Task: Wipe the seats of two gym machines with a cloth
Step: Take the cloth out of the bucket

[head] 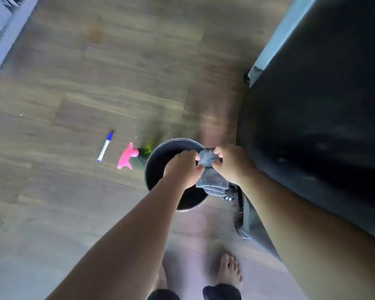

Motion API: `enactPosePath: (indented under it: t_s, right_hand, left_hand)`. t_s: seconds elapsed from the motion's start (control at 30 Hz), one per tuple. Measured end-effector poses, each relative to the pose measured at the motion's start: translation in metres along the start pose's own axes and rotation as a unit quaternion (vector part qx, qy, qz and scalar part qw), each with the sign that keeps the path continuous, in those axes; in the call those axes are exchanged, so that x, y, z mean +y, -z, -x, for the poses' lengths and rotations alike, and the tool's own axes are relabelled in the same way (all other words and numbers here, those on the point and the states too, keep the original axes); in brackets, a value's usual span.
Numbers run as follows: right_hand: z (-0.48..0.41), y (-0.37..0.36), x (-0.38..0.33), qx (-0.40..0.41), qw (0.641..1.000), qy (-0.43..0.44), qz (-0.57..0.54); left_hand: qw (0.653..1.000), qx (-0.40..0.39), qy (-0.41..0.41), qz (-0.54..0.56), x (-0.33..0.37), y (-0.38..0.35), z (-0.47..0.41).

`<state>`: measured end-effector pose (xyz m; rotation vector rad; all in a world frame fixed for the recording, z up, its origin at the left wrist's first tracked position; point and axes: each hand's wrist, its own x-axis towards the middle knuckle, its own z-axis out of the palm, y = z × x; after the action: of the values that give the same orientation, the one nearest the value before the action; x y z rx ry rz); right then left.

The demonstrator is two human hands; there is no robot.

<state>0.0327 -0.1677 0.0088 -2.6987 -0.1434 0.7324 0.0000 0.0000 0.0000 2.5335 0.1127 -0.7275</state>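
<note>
Early stage, by the look of it: the grey cloth point(210, 172) is gripped between the left hand point(182, 167) and right hand point(232, 164), fingers point(217, 151) curled tight around it, above a round bucket point(152, 156) on the floor. No seat is wiped yet. The bucket's dark inside cannot be made out. A pink-topped spray bottle point(128, 158) is seen just beside it.

I stand with a bare foot point(228, 271) on a wood-plank floor point(117, 72), indoors; it looks like a home room used as a small gym. A big dark machine point(323, 94) stands along the floor's right edge. On the floor are a bucket point(165, 151), a spray bottle point(127, 158) and a marker point(104, 148).
</note>
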Motion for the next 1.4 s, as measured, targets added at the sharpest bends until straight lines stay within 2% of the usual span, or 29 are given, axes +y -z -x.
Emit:
enactPosePath:
  t_s: [0.17,0.37,0.47,0.63,0.77,0.97,1.07,1.17,1.23,1.3,1.4]
  right_hand:
    - [-0.044,-0.024,0.013,-0.030,1.000,0.011,0.001]
    - [-0.060,-0.026,0.012,-0.137,0.990,0.018,0.024]
    - [-0.058,-0.025,0.013,-0.121,0.992,0.019,0.001]
    - [-0.041,-0.016,0.017,-0.049,0.999,0.015,-0.008]
    - [-0.015,0.013,0.005,-0.059,0.997,0.006,-0.056]
    - [0.048,0.076,-0.046,-0.097,0.994,0.042,-0.015]
    - [0.103,0.113,-0.076,-0.125,0.989,0.058,-0.045]
    - [0.158,0.148,-0.103,-0.100,0.989,0.099,-0.045]
    - [0.190,0.170,-0.116,-0.062,0.991,0.109,-0.037]
    - [0.216,0.196,-0.130,-0.017,0.992,0.120,-0.036]
    - [0.247,0.236,-0.145,0.035,0.987,0.154,-0.032]
  left_hand:
    - [0.998,-0.042,0.035,-0.020,-0.019,-0.030,-0.039]
    - [0.987,-0.143,0.060,0.045,-0.019,-0.052,-0.053]
    - [0.982,-0.148,0.074,0.088,-0.014,-0.049,-0.052]
    - [0.965,-0.116,0.122,0.202,-0.012,-0.037,-0.038]
    - [0.942,-0.083,0.140,0.293,0.002,-0.015,-0.013]
    - [0.879,-0.071,0.239,0.406,0.037,0.046,0.052]
    - [0.851,-0.057,0.277,0.443,0.065,0.097,0.094]
    - [0.791,-0.055,0.329,0.513,0.092,0.145,0.140]
    - [0.770,-0.064,0.346,0.532,0.109,0.173,0.170]
    - [0.791,-0.088,0.339,0.501,0.128,0.204,0.202]
    - [0.871,-0.119,0.267,0.393,0.147,0.245,0.250]
